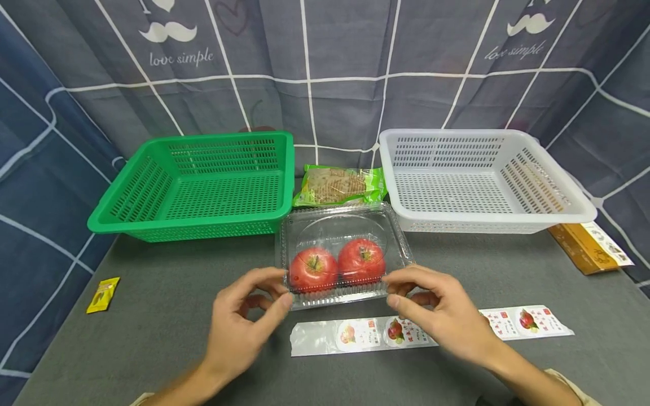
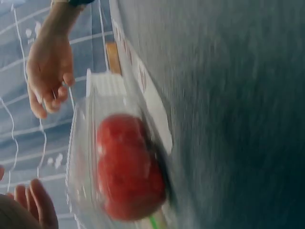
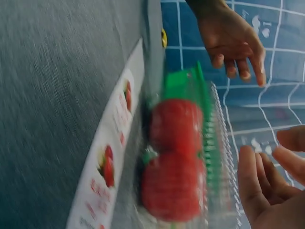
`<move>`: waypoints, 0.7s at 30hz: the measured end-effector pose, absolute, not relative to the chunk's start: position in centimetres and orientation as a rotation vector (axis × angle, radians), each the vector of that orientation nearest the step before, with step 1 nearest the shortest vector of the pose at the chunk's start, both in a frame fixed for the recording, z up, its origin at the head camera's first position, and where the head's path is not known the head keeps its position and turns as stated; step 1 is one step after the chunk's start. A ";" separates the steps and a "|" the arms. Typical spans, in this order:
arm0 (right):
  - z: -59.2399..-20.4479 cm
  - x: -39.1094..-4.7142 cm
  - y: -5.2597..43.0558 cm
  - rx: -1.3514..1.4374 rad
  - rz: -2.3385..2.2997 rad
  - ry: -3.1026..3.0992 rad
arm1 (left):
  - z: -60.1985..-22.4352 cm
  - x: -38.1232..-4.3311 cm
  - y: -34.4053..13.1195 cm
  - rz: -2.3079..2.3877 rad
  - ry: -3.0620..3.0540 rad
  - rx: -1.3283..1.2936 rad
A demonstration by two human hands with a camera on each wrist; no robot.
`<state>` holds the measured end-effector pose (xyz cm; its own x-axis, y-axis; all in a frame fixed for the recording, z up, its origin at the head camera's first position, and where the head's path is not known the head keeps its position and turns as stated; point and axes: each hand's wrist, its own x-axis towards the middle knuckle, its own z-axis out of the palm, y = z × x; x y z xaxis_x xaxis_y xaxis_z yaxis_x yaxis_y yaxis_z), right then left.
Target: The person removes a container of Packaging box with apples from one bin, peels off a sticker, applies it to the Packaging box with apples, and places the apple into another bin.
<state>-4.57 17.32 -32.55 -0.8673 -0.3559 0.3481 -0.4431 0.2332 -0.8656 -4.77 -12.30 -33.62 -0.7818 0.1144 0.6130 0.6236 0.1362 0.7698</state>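
A clear plastic clamshell box (image 1: 335,225) with two red apples (image 1: 313,268) in it sits in the middle of the table, its lid down over them. My left hand (image 1: 246,321) is at the box's near left corner, fingers loosely bent and thumb apart from them. At the near right corner hovers my right hand (image 1: 442,310), relaxed in the same way. Both wrist views show the left hand (image 3: 233,43) and right hand (image 2: 50,71) raised above the box, with nothing between their fingers. A strip of fruit stickers (image 1: 365,334) lies in front of the box, partly hidden under my right hand.
Behind the box stand a green basket (image 1: 193,225) on the left and a white basket (image 1: 487,223) on the right. A green-edged food packet (image 1: 337,186) lies between them. A small yellow sachet (image 1: 103,295) is at far left, a brown packet (image 1: 584,248) at far right.
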 end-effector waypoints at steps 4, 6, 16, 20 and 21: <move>-33.7 -4.3 16.4 0.897 1.785 -2.474 | -34.5 -3.9 -11.7 -1.753 -2.123 -0.897; -34.4 -4.3 16.0 0.954 1.774 -2.506 | -35.1 -3.6 -11.5 -1.786 -2.187 -0.948; -36.9 -4.7 14.3 1.056 1.655 -2.716 | -35.9 -3.1 -10.8 -1.609 -2.903 -0.719; -37.6 -4.8 13.8 1.068 1.586 -2.770 | -36.2 -3.2 -10.7 -1.530 -2.954 -0.709; -37.7 -4.8 13.8 1.066 1.556 -2.787 | -36.3 -3.3 -10.7 -1.514 -2.958 -0.714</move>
<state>-4.84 13.76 -37.70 -0.7768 -0.6209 0.1057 -0.4156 0.3792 -0.8267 -3.30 -10.68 -36.29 -0.8802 0.4731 -0.0374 0.2464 0.5230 0.8160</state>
